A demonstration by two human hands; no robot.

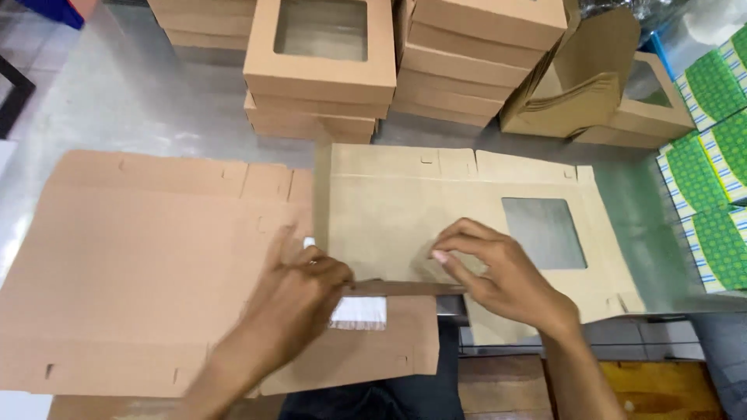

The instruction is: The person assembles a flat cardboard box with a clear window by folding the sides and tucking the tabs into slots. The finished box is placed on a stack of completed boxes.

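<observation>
A flat windowed box sheet is being pinched at its near flap by the left hand and right hand; no sides are being raised yet, while finished boxes are standing stacked behind it.

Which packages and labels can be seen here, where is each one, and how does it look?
Folded boxes: stacked at back, brown, clear windows.
Flat carton: centre, under both hands, brown, square window.
Flat sheet: left, brown.
Small packs: right edge, green and white.
White label: near left hand.
</observation>
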